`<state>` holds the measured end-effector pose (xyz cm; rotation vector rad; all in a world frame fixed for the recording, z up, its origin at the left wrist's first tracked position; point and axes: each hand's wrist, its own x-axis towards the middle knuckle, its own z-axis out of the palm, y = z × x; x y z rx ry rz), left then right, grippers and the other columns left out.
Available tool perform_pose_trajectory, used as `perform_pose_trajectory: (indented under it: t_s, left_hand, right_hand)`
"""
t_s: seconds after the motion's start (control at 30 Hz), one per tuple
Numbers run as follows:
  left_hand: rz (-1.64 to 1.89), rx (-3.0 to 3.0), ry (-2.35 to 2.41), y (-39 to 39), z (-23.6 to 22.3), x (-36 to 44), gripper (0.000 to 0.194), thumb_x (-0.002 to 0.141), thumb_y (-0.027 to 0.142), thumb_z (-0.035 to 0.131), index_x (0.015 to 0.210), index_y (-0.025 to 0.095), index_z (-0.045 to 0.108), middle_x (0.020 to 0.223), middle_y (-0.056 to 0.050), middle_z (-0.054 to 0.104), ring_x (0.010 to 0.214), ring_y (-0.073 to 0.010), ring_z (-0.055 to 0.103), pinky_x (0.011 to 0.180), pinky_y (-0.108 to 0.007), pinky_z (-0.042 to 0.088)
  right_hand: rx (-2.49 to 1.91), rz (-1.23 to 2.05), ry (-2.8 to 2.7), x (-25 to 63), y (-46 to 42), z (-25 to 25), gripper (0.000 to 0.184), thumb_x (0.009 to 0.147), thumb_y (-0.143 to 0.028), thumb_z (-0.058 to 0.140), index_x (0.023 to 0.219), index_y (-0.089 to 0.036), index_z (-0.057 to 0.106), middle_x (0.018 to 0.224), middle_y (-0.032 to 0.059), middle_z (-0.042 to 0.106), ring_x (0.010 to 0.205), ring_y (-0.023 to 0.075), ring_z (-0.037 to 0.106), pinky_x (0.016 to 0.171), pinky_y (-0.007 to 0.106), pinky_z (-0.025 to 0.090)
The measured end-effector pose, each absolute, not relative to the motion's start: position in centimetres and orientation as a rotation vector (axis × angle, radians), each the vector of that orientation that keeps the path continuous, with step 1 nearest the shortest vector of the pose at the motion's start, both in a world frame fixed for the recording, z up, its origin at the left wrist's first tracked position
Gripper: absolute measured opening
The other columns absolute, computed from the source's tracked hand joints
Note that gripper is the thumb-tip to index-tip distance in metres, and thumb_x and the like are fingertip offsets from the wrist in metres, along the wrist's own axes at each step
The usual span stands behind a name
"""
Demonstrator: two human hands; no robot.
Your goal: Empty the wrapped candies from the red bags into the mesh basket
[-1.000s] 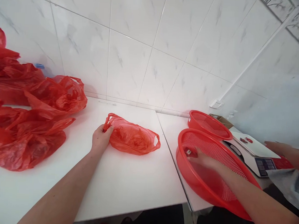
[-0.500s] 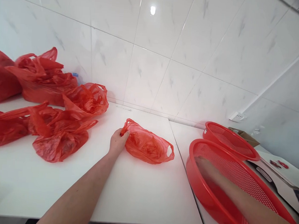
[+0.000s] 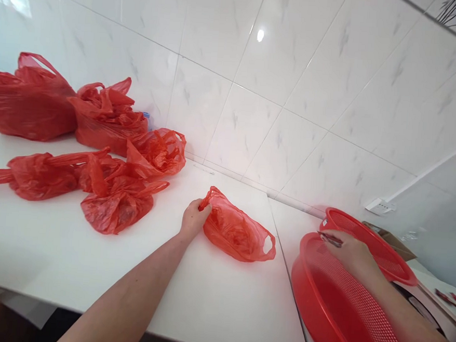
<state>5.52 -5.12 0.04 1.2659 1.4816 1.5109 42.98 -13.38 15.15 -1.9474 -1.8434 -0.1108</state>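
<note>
On the white surface point(image 3: 230, 306), left hand point(image 3: 194, 219) has fingers closed on the left end of 1 red bag point(image 3: 239, 234); bag lies there, mouth open. Right hand point(image 3: 349, 250) is above the far rim of the big red basket point(image 3: 313, 297), fingers pinched on 1 small dark-red item point(image 3: 331, 240), can't tell what. Smaller red basket point(image 3: 382, 247) just behind, cardboard box point(image 3: 397, 243) past it. More red bags point(image 3: 118, 207) bunched at left. Socket point(image 3: 380, 206) on tiled wall point(image 3: 206, 29).

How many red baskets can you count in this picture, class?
2: one nearer basket at the lower right, and one farther basket behind it, close to the wall. The right arm partly covers both; any nested underneath would be hidden.
</note>
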Motion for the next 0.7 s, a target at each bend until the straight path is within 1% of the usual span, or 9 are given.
perform_pose_trajectory:
  t_s: [0.1, 0.2, 0.27, 0.33, 0.4, 0.47, 0.53, 0.6, 0.7]
  left_hand:
    - [1.509, 1.265, 1.484, -5.2, 0.1, 5.5, 0.025, 0.074, 0.043, 0.051, 0.066, 0.02, 0.052, 0.067, 0.001, 0.052, 0.059, -0.0132, 0.046, 0.052, -0.024, 0.033]
    - [1.511, 1.27, 1.486, -5.2, 0.2, 5.5, 0.023, 0.073, 0.042, 0.051, 0.068, 0.02, 0.054, 0.068, 0.001, 0.054, 0.061, -0.0138, 0.048, 0.053, -0.024, 0.034]
    - [1.513, 1.273, 1.491, -5.2, 0.3, 5.5, 0.022, 0.073, 0.041, 0.052, 0.07, 0.02, 0.055, 0.07, 0.0, 0.056, 0.063, -0.0146, 0.05, 0.055, -0.025, 0.036]
    - [1.514, 1.278, 1.499, -5.2, 0.4, 5.5, 0.021, 0.072, 0.04, 0.052, 0.071, 0.019, 0.056, 0.071, 0.0, 0.057, 0.065, -0.0151, 0.051, 0.056, -0.025, 0.036]
    - [1.511, 1.283, 1.508, -5.2, 0.4, 5.5, 0.022, 0.073, 0.041, 0.052, 0.071, 0.019, 0.056, 0.07, 0.0, 0.057, 0.065, -0.0151, 0.051, 0.057, -0.025, 0.037]
    - [1.508, 1.287, 1.511, -5.1, 0.3, 5.5, 0.023, 0.074, 0.041, 0.051, 0.071, 0.019, 0.056, 0.071, 0.0, 0.057, 0.065, -0.0151, 0.051, 0.057, -0.025, 0.037]
    - [1.506, 1.29, 1.511, -5.0, 0.3, 5.4, 0.023, 0.074, 0.041, 0.052, 0.073, 0.019, 0.057, 0.073, 0.0, 0.058, 0.067, -0.0154, 0.052, 0.059, -0.025, 0.038]
    - [1.502, 1.286, 1.51, -5.0, 0.2, 5.4, 0.022, 0.073, 0.041, 0.053, 0.074, 0.019, 0.058, 0.076, -0.001, 0.06, 0.069, -0.0158, 0.053, 0.06, -0.025, 0.038]
    - [1.491, 1.278, 1.511, -4.9, 0.1, 5.5, 0.021, 0.073, 0.04, 0.053, 0.073, 0.02, 0.058, 0.077, -0.001, 0.06, 0.069, -0.0159, 0.053, 0.06, -0.026, 0.038]
  right_hand:
    - [-1.742, -0.031, -2.031, 39.2, -12.3, 15.9, 0.021, 0.081, -0.028, 0.052, 0.096, -0.026, 0.066, 0.105, 0.0054, 0.066, 0.093, 0.0206, 0.063, 0.079, 0.031, 0.049]
    - [-1.488, -0.001, -2.288, 33.9, -11.0, 14.5, 0.022, 0.083, -0.024, 0.049, 0.096, -0.029, 0.066, 0.106, 0.0025, 0.063, 0.09, 0.0175, 0.062, 0.077, 0.03, 0.05]
    - [-1.423, 0.008, -2.38, 30.7, -10.1, 13.3, 0.023, 0.084, -0.023, 0.047, 0.096, -0.03, 0.066, 0.107, 0.0011, 0.062, 0.085, 0.0157, 0.062, 0.075, 0.029, 0.05]
    - [-1.402, 0.028, -2.446, 28.2, -9.3, 12.4, 0.026, 0.085, -0.022, 0.045, 0.099, -0.03, 0.065, 0.111, 0.0014, 0.06, 0.088, 0.0156, 0.062, 0.078, 0.03, 0.05]
    - [-1.404, 0.043, -2.514, 26.7, -8.8, 12.0, 0.033, 0.081, -0.021, 0.05, 0.111, -0.03, 0.061, 0.122, 0.0031, 0.056, 0.101, 0.0186, 0.059, 0.085, 0.033, 0.048]
    - [-1.41, 0.034, -2.55, 26.2, -8.6, 12.2, 0.046, 0.076, -0.022, 0.056, 0.122, -0.029, 0.054, 0.129, 0.0041, 0.051, 0.115, 0.0214, 0.052, 0.094, 0.036, 0.044]
    - [-1.438, 0.006, -2.516, 26.8, -8.8, 12.7, 0.047, 0.077, -0.026, 0.055, 0.124, -0.029, 0.052, 0.13, 0.0025, 0.052, 0.118, 0.0209, 0.049, 0.098, 0.037, 0.041]
    - [-1.511, -0.015, -2.426, 28.5, -9.4, 13.5, 0.037, 0.081, -0.031, 0.05, 0.118, -0.031, 0.055, 0.127, -0.0001, 0.053, 0.112, 0.0191, 0.053, 0.092, 0.035, 0.044]
    - [-1.71, -0.071, -2.246, 32.6, -10.7, 14.8, 0.03, 0.082, -0.04, 0.047, 0.108, -0.031, 0.059, 0.12, -0.0002, 0.058, 0.098, 0.0197, 0.061, 0.076, 0.033, 0.05]
